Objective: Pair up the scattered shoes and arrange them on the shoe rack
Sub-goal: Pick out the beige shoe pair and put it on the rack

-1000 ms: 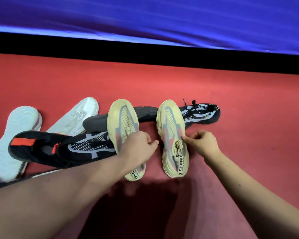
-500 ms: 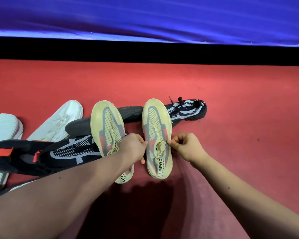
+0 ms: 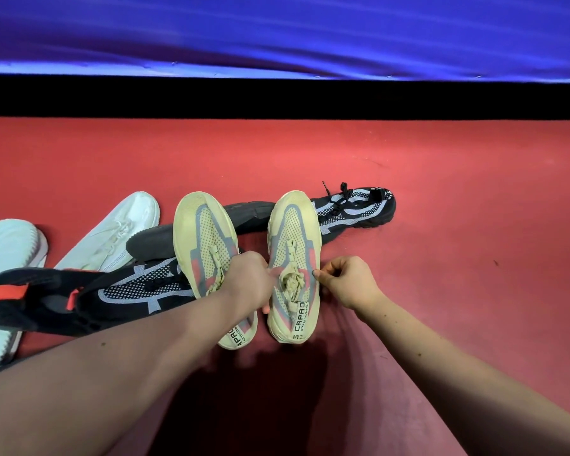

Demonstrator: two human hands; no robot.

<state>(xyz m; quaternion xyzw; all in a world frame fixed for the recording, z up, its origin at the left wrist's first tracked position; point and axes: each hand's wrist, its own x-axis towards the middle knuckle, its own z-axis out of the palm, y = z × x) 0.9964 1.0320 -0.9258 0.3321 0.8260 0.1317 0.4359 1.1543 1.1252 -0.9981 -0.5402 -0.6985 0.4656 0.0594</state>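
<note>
Two cream-yellow sneakers lie side by side on the red floor, toes pointing away from me. My left hand (image 3: 249,279) grips the left yellow sneaker (image 3: 204,238) at its laces. My right hand (image 3: 346,281) pinches the right edge of the right yellow sneaker (image 3: 293,238). Behind them lie two black sneakers with grey patterns, one at left (image 3: 89,296), one at right (image 3: 356,207). Two white sneakers are at far left, one upright (image 3: 112,236), one with its sole up (image 3: 4,251). No shoe rack is in view.
A black strip (image 3: 277,98) and a blue fabric wall (image 3: 277,31) run across the far side. Bare red floor (image 3: 474,258) stretches to the right of the shoes and in front of me.
Both hands have kept their hold on the yellow sneakers. The pair has drawn closer together and shifted slightly left in view; my left hand now reaches the gap between them.
</note>
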